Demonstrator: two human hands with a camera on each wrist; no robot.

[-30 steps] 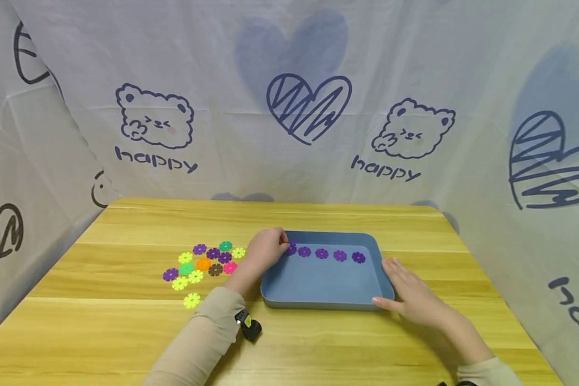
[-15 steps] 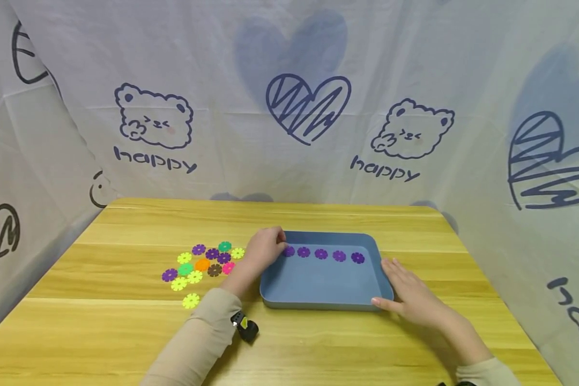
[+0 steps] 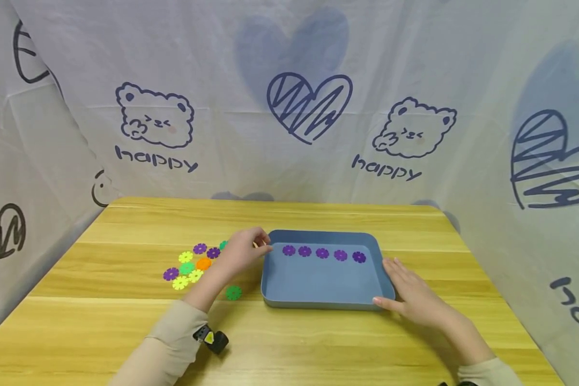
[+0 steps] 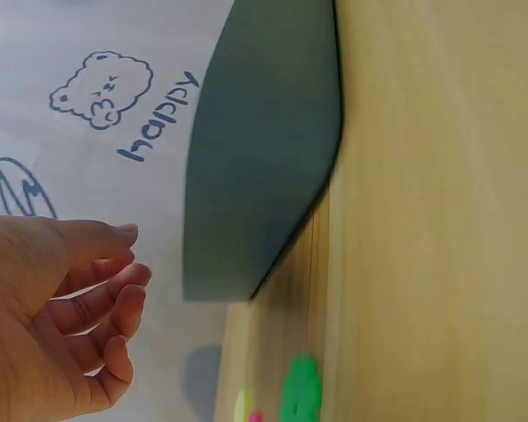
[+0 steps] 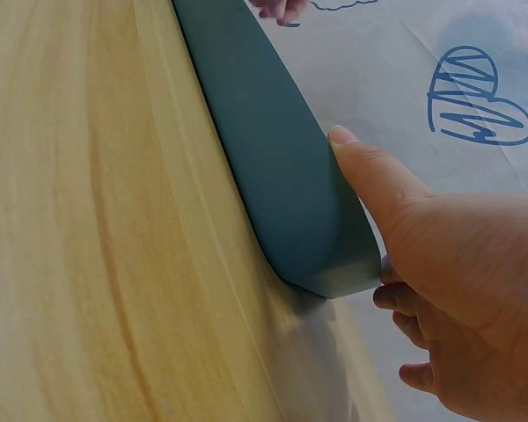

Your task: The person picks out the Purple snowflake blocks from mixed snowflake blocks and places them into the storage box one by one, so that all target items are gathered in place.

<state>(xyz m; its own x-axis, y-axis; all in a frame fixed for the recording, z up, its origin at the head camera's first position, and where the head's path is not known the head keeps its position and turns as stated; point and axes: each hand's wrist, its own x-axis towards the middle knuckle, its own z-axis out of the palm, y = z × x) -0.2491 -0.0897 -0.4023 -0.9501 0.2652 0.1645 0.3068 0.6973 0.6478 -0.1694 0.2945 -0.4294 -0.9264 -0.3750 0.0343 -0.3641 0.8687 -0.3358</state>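
A blue tray (image 3: 328,305) holds a row of purple snowflake discs (image 3: 322,253) along its far side. By the tray's left rim is the left hand (image 3: 243,251), its fingers loosely bent with nothing between them; the left wrist view shows this hand (image 4: 62,316) empty beside the tray's wall (image 4: 264,132). The right hand (image 3: 415,295) rests against the tray's right side, fingers extended along the outer wall and thumb at the near corner. In the right wrist view the right hand's (image 5: 458,272) thumb touches the rim of the tray (image 5: 273,158).
Loose discs in several colours lie left of the tray, among them an orange disc (image 3: 203,264) and a purple disc (image 3: 171,274). A green disc (image 3: 234,292) lies nearer the tray. The left forearm covers part of this group. A printed cloth (image 3: 241,161) hangs behind the wooden table (image 3: 318,354).
The left hand has let go of the leftmost purple disc and moved left out of the tray. The right hand has stayed against the tray. A green disc now shows beside the left forearm.
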